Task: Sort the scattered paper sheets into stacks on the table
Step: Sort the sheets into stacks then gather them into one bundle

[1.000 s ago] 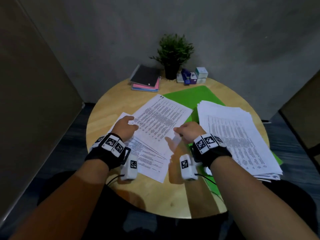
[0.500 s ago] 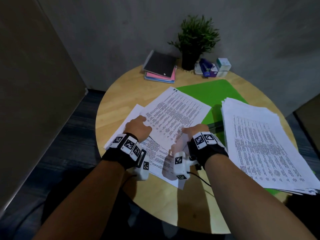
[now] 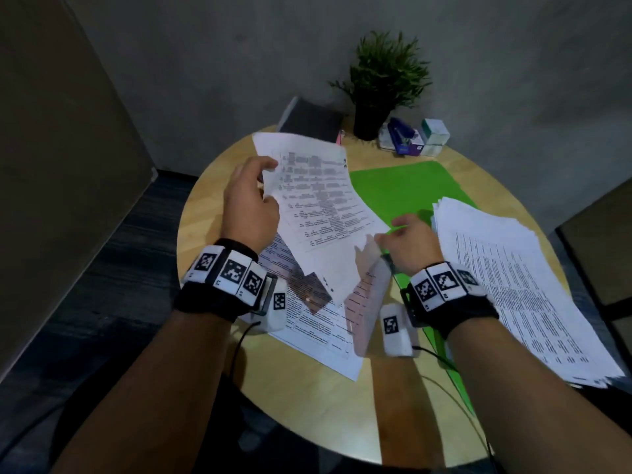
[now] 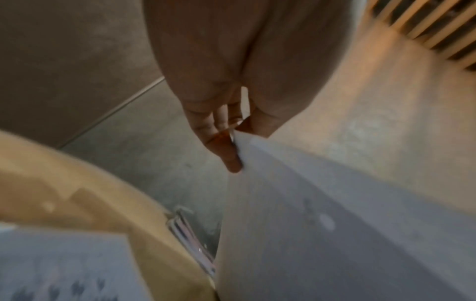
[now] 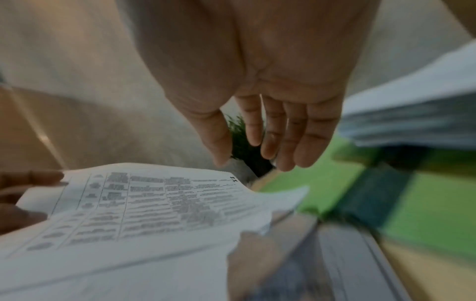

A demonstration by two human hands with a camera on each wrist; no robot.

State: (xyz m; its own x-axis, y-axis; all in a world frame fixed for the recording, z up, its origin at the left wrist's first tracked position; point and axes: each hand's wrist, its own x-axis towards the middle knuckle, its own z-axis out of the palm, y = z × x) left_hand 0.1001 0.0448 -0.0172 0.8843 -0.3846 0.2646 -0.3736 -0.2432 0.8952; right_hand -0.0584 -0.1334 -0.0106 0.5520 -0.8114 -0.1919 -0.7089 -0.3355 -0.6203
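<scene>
The left hand [image 3: 251, 203] holds a printed sheet [image 3: 316, 196] up off the round wooden worktop [image 3: 205, 213], its grip pinching the sheet's left edge between thumb and fingers [image 4: 226, 150]; the left wrist view shows that pinch plainly. The sheet tilts over the worktop's far-left part, its upper corner reaching toward the dark notebooks [image 3: 313, 119] at the far edge.

The right hand [image 3: 408, 242] hovers just beside the sheet's lower right corner, its grip spread loosely with fingers [image 5: 304, 138] nearly straight and holding nothing.

Under the lifted sheet, more printed sheets [image 3: 318, 323] lie flat toward the near-left edge, partly shadowed by the wrists. A thick, uneven stack of paper [image 3: 519, 282] sits along the right edge, overhanging the near-right rim. A green mat [image 3: 407, 189] lies between the two groups, running under the stack.

At the far edge stand a potted plant [image 3: 384, 83], a blue stapler [image 3: 402, 135] and small boxes [image 3: 434, 131] side by side. Both wrists wear black bands with checkered markers and white camera units.
</scene>
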